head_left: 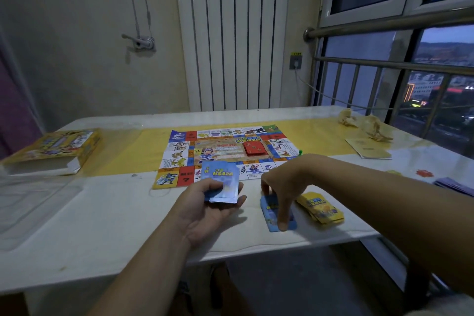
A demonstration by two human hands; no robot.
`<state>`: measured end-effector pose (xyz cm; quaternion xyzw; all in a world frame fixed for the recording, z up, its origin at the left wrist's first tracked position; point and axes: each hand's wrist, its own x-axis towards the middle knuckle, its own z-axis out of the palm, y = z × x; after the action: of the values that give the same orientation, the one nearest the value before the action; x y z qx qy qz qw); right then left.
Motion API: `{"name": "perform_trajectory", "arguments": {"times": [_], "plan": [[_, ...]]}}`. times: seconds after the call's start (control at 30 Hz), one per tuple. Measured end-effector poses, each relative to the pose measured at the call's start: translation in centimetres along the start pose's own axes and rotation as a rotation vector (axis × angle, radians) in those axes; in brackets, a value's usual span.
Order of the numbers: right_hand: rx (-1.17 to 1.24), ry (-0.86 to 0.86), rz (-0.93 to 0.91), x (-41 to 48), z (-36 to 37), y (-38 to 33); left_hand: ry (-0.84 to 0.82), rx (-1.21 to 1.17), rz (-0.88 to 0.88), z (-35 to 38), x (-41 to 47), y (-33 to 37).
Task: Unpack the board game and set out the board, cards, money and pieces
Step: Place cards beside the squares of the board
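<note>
The game board [225,151] lies unfolded in the middle of the table, with a red card stack [254,149] on its centre. My left hand [205,209] holds a stack of blue cards [221,182] just in front of the board. My right hand [280,187] reaches down, its fingers pinching a second blue card pile [274,215] that lies on the table. A yellow card pile [320,208] sits right beside it. The yellow game box [51,150] rests at the far left. A small green piece [300,152] peeks out at the board's right edge.
A clear plastic tray [30,200] lies at the left front. A booklet [368,151] and crumpled paper [364,123] sit at the back right, with purple notes [454,185] and a small red piece [424,173] at the right edge. A radiator and window railing stand behind the table.
</note>
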<state>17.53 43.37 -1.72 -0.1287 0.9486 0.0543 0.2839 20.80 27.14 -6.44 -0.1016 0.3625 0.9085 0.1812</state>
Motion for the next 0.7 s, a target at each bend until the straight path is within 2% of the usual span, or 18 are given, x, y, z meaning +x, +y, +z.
{"name": "perform_trajectory", "arguments": {"times": [0.17,0.23,0.33,0.37,0.47,0.6,0.63,0.7], "plan": [[0.021,0.023,-0.118,-0.6,0.6,0.2,-0.059,0.011,-0.052,-0.8,-0.1,-0.1],[0.240,0.084,-0.205,-1.4,0.3,0.4,-0.090,0.010,-0.069,-1.3,0.0,0.0],[0.734,0.227,-0.378,-2.6,0.0,-0.1,-0.196,-0.016,-0.132,-1.1,-0.1,-0.3],[0.796,0.284,-0.415,-2.6,0.1,-0.5,-0.237,-0.003,-0.144,-0.8,-0.3,-0.6],[0.664,0.464,-0.403,-1.9,0.9,-2.3,-0.277,0.052,-0.122,-0.2,-0.7,-1.0],[0.451,0.774,-0.355,-1.5,2.0,-3.2,-0.247,0.063,-0.090,-0.6,-1.1,-0.5],[0.477,0.788,-0.379,-1.6,2.3,-3.2,-0.238,0.106,-0.081,-0.7,-1.2,-0.4],[0.604,0.690,-0.480,-1.9,2.7,-3.4,-0.229,0.195,-0.043,-0.8,-1.3,-0.4]]}}
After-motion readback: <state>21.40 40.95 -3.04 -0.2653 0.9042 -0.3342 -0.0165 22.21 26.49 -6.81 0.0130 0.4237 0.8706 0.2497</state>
